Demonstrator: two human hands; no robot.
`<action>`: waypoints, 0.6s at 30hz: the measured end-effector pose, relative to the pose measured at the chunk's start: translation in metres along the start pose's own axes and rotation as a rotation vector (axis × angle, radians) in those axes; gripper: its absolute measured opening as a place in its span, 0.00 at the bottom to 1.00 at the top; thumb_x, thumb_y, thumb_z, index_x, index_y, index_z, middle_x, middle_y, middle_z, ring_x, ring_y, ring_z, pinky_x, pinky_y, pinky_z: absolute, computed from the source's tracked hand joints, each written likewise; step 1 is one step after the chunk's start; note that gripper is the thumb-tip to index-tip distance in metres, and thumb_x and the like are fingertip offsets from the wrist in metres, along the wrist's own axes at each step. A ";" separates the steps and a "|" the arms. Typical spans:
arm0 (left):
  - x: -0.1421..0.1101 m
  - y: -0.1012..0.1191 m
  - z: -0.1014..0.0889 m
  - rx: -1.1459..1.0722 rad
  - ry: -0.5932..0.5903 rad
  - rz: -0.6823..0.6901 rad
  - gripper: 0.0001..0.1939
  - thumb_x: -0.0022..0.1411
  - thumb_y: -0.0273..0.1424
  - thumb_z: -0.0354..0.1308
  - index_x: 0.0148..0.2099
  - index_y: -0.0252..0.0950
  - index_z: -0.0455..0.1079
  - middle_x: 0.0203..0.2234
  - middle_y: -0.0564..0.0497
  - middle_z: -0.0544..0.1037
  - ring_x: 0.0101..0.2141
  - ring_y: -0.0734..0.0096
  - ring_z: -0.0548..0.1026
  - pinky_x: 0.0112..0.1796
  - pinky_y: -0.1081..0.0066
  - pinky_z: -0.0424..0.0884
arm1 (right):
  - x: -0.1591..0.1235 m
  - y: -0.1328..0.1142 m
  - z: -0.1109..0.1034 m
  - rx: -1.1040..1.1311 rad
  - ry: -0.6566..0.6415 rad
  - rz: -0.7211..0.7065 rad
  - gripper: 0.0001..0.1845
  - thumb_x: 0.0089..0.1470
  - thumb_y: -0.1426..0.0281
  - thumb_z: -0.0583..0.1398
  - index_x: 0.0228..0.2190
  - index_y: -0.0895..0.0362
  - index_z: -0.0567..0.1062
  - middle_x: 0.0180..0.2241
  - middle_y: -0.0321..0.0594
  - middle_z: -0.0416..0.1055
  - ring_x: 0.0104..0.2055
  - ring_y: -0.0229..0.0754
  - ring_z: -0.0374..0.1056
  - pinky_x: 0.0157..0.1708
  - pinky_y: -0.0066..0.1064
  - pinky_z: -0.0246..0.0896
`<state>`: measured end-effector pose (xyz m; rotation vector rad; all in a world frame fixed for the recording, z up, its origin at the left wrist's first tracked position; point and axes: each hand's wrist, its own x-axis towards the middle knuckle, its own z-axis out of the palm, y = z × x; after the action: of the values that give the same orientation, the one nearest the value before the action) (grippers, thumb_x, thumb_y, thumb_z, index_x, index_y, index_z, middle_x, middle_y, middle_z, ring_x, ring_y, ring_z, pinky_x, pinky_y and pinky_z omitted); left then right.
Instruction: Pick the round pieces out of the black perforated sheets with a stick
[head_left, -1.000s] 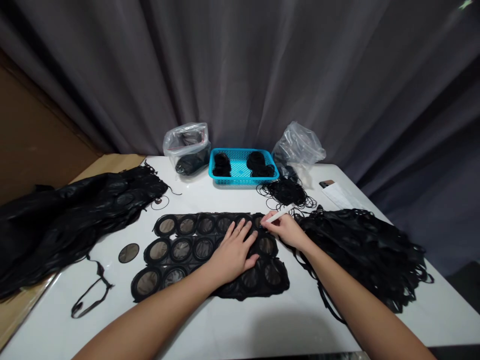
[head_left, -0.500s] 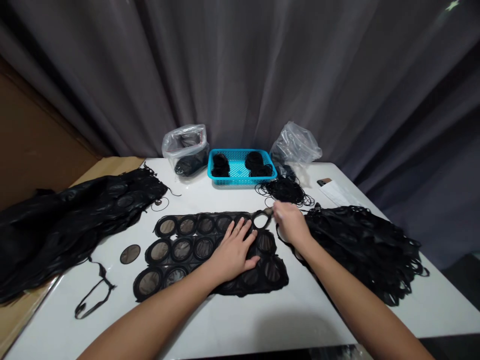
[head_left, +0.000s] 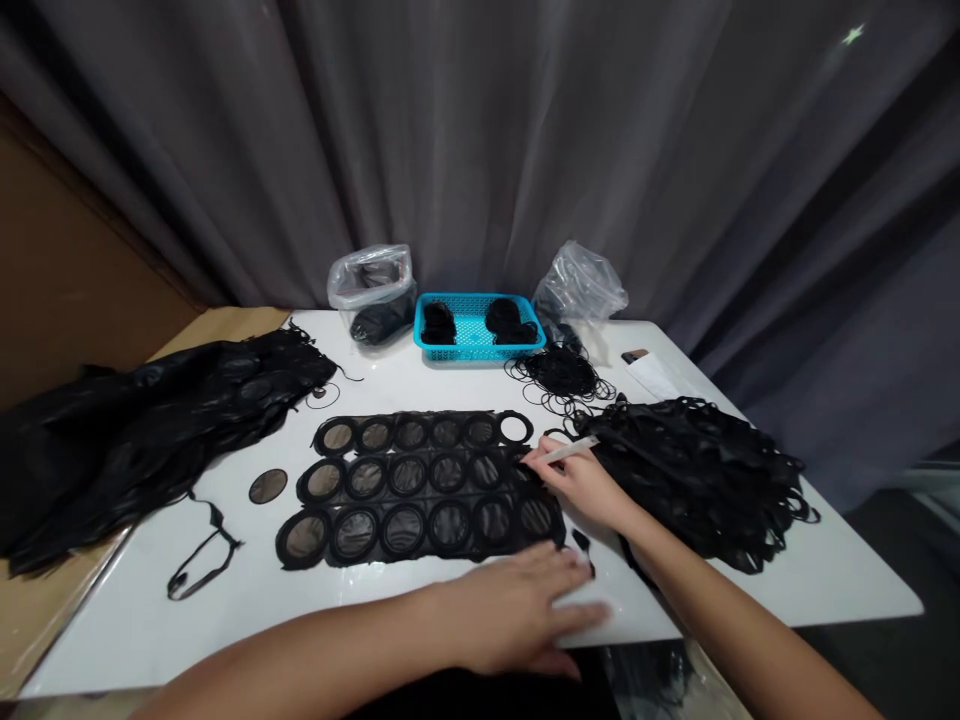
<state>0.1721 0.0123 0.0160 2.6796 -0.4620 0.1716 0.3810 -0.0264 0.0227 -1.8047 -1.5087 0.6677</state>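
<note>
In front of me lies a black sheet (head_left: 409,500) of round, see-through mesh discs with thick black rims, set in three rows. At the top row's right end, one ring (head_left: 516,428) has a white middle where the table shows through. My right hand (head_left: 574,480) pinches a thin, flat, pale tool (head_left: 568,450) I cannot name exactly. Its fingertips are at the right end of the sheet's middle row. My left hand (head_left: 517,605), somewhat blurred, has its fingers spread below the sheet's lower right corner.
A blue basket (head_left: 480,352) holds black bundles, between two clear plastic bags (head_left: 373,280). Black cords (head_left: 559,372) lie before it. Black material is heaped at left (head_left: 165,430) and right (head_left: 690,470). A loose disc (head_left: 268,486) and a black strip (head_left: 202,570) lie on the left.
My left hand has lifted off the sheet and moved down and right. My right hand has come down toward the middle row. The strip at the top-right ring is off it.
</note>
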 end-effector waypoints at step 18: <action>-0.034 -0.047 -0.001 0.257 0.146 -0.456 0.29 0.68 0.39 0.57 0.67 0.35 0.59 0.67 0.37 0.58 0.67 0.50 0.54 0.64 0.50 0.53 | -0.002 0.002 0.009 0.059 0.016 -0.031 0.08 0.60 0.66 0.56 0.30 0.55 0.71 0.37 0.41 0.74 0.41 0.45 0.69 0.45 0.36 0.61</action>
<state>0.1564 0.0632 -0.0069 2.9097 0.2344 0.3045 0.3749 -0.0266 0.0157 -1.7354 -1.4881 0.6744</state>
